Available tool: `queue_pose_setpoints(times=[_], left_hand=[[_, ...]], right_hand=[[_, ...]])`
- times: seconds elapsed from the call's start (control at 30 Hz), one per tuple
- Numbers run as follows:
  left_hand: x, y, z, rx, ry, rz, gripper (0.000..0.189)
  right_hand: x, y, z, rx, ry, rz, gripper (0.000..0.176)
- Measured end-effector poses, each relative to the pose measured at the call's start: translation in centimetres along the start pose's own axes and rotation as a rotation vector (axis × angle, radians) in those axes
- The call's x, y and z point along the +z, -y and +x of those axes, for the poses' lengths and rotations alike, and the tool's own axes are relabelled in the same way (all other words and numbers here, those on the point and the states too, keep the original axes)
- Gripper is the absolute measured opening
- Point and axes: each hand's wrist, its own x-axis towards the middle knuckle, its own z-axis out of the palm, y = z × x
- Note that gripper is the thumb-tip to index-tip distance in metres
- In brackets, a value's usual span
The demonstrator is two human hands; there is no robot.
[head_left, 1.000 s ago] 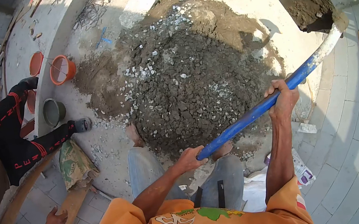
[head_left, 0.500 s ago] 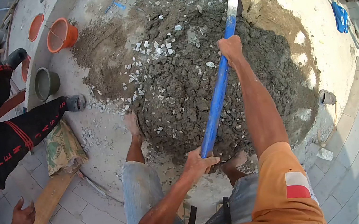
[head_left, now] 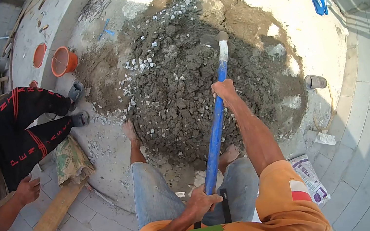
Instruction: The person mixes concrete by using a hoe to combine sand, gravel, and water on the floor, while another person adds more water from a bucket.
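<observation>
I hold a hoe with both hands, its long blue handle running up and slightly right from my waist. My left hand is closed round the handle's lower end, close to my body. Farther up, my right hand grips it below the whitish neck. The hoe's dark blade is at the upper part of a heap of wet grey concrete mix, partly hidden against it. White stone chips lie scattered over the heap's left side. My bare feet stand at its near edge.
At left stands another person in black trousers, one hand lowered. An orange bucket, a torn sack and a wooden board are on that side. A sandal and a printed bag lie right.
The hoe has come back toward my body, its head lower over the heap. Both hands moved nearer to me with it. The other person has stepped closer to the orange bucket.
</observation>
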Motion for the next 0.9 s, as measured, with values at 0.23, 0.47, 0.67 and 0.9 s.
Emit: queue_pose_setpoints(times=[0.23,0.47,0.67,0.9], left_hand=[[-2.3,2.9,-4.0,0.03,-0.058,0.571,0.026],[-7.6,7.0,8.7,0.313,0.021,0.756,0.035],[-2.1,-1.9,17.7,0.659,0.037,0.563,0.028],[-2.3,-6.3,21.7,0.4,0.108,0.199,0.02]], right_hand=[[-6.3,-3.9,-8.0,0.123,-0.091,0.33,0.01],[-9.5,-1.3,-6.9,-0.094,-0.395,0.263,0.011],[-14.2,12.7,-3.4,-0.353,-0.465,0.161,0.01],[-7.2,13.2,11.6,-0.356,-0.301,-0.05,0.013]])
